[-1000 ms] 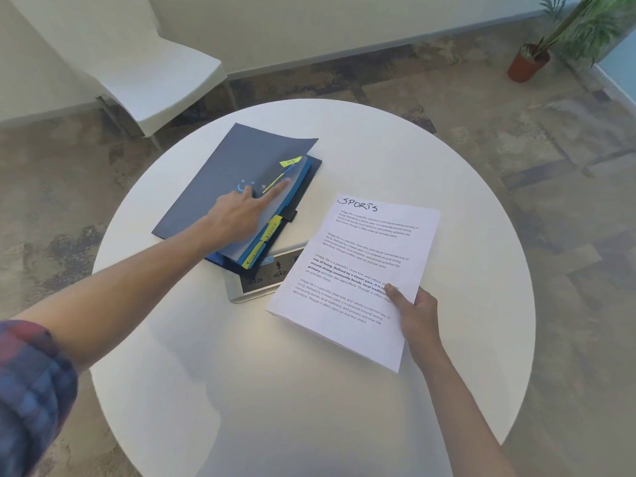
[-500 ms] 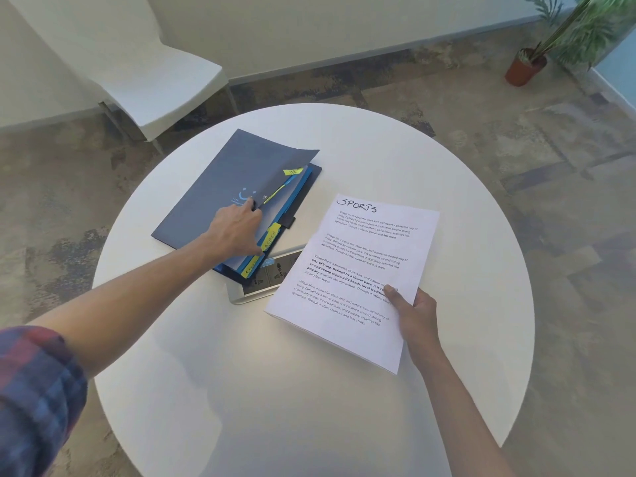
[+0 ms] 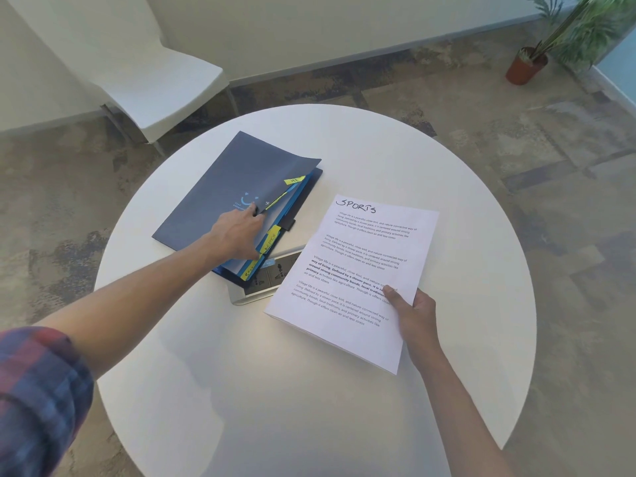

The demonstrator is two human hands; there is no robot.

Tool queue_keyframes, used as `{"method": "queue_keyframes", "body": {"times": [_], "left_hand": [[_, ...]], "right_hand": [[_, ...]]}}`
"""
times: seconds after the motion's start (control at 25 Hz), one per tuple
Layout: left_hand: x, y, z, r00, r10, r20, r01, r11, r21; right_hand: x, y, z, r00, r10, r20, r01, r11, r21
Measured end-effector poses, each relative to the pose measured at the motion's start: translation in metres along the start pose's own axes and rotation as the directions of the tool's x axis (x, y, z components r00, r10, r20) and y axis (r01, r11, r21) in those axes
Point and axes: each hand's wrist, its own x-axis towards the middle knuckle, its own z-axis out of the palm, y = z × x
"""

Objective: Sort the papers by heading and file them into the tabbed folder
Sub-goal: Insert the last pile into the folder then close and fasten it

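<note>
A dark blue tabbed folder (image 3: 220, 187) lies on the left half of the round white table (image 3: 309, 390), with yellow tabs (image 3: 272, 235) along its right edge. My left hand (image 3: 237, 232) grips the edge of the folder's front cover and lifts it a little, so the cover curls up at the far corner. A stack of white papers (image 3: 361, 270) headed "SPORTS" sits to the right, raised off the table. My right hand (image 3: 413, 315) holds the stack at its near right corner, thumb on top.
A grey socket panel (image 3: 265, 280) is set in the table between folder and papers, partly covered by both. A white chair (image 3: 161, 84) stands beyond the table at left. A potted plant (image 3: 530, 63) stands on the floor at far right.
My left hand drew back from pointing at the tabs and took hold of the cover's edge, which has risen. The papers and my right hand stayed put.
</note>
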Motion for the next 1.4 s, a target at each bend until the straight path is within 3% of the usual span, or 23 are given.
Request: {"method": "queue_keyframes", "body": {"times": [0.64,0.96,1.24,1.4], "left_hand": [[-0.006,-0.008,0.015,0.995,-0.056,-0.080,0.062,0.996,0.070],[-0.009,-0.023,-0.013,0.989,-0.067,-0.133,0.060,0.996,-0.061],[-0.022,-0.008,-0.028,0.984,-0.041,-0.174,0.027,0.996,-0.082],[-0.032,0.013,-0.029,0.983,-0.010,-0.185,-0.002,0.998,-0.069]], "right_hand": [[-0.003,-0.008,0.003,1.000,-0.002,0.004,0.002,1.000,-0.003],[0.010,-0.031,0.038,0.996,-0.023,0.086,0.026,0.999,-0.036],[0.045,-0.061,0.083,0.994,-0.047,0.097,0.063,0.984,-0.165],[0.054,-0.069,0.108,0.987,-0.137,0.078,0.155,0.936,-0.316]]}}
